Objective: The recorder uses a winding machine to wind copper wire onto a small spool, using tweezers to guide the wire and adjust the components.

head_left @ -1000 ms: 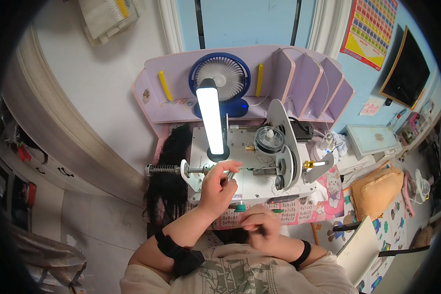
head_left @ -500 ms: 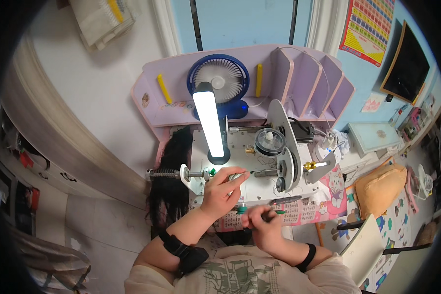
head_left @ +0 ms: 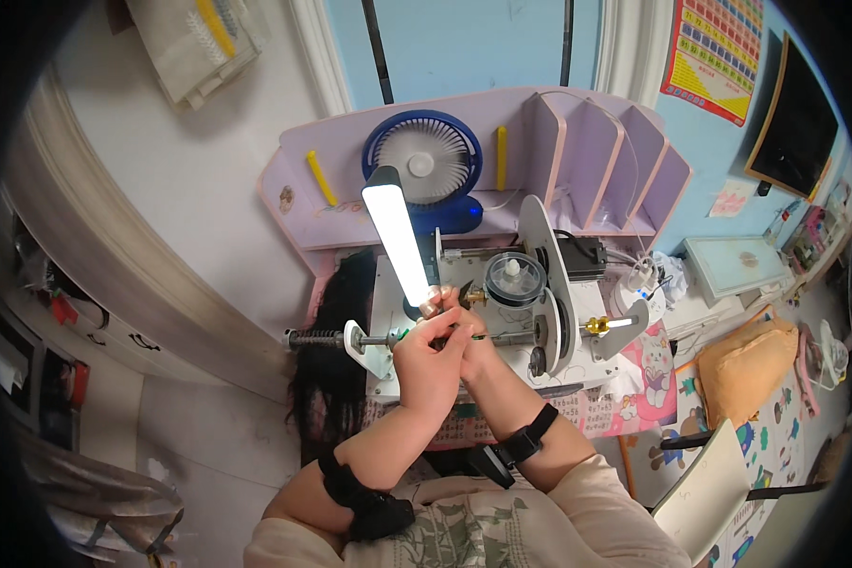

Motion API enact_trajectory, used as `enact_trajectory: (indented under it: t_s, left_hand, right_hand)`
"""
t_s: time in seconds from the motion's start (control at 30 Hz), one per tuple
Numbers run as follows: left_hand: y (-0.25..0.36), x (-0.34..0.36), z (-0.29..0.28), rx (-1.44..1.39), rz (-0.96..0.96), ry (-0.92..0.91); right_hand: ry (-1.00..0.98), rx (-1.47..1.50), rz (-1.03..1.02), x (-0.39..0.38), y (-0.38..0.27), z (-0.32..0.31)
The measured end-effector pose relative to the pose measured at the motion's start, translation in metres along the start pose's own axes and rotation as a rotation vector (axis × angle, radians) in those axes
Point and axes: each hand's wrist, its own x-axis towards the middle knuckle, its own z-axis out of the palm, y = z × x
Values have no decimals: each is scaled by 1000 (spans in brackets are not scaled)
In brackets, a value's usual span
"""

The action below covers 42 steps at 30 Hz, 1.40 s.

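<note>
1. Nearest, at the bottom of the frame, is the cream shirt with a grey-green print point(head_left: 469, 535). Both bare forearms rise from it, each with a black strap, and converge at the centre.
2. The left hand point(head_left: 426, 355) and the right hand point(head_left: 474, 352) meet there, overlapping, fingers bent and pinched close together. I cannot tell whether either grips something small; the fingers hide it.
3. The white metal tabletop machine point(head_left: 395, 275) lies directly under and just beyond the hands. Its shaft line runs left to right across the frame, and the hands sit over its middle. The left hand is nearer the spring-wrapped metal rod point(head_left: 322, 338) at centre left; the right is nearer the plain grey metal shaft point(head_left: 513, 338) at centre right.
4. Beneath the machine, the worktop point(head_left: 577, 407) wears a pink printed cover. A hanging bundle of long black strands point(head_left: 333, 369) lies left of the machine.
5. Just beyond the fingertips, the glowing white bar lamp point(head_left: 396, 237) leans over the machine, crowding the space above and ahead. The clear round plastic spool point(head_left: 516, 279) and the tall white upright plate point(head_left: 545, 251) bound the right side.
6. Farther back, in the upper centre, a round blue fan with white blades point(head_left: 421, 163) stands before a lilac shelf unit point(head_left: 298, 227).
</note>
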Motion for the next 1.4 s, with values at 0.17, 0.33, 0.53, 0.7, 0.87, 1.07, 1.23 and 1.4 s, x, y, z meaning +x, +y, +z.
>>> enact_trajectory:
  t_s: [0.17,0.33,0.53,0.7,0.87,1.07,1.23,1.4]
  left_hand:
    - [5,0,-4,-32,-63,-9]
    - [1,3,-5,-82,-62,-5]
    - [2,5,-9,-49,-65,-76]
    - [-6,-9,-32,-10,41,-175]
    - [-21,-45,-66,-257,21,-440]
    - [-37,-49,-72,-398,-168,-430]
    - [-46,-42,-72,-442,-254,-395]
    - [-39,-26,-56,-525,-325,-227]
  right_hand:
    - [100,-18,55,-9,0,19]
    - [25,10,62,-5,-5,11]
    - [-150,-12,42,2,-8,19]
    - [445,-46,30,-54,5,14]
    - [421,-167,43,-99,2,45]
    - [333,-214,-76,-94,4,47]
    - [120,-178,-198,-97,7,43]
    - [130,-1651,-525,-131,-24,45]
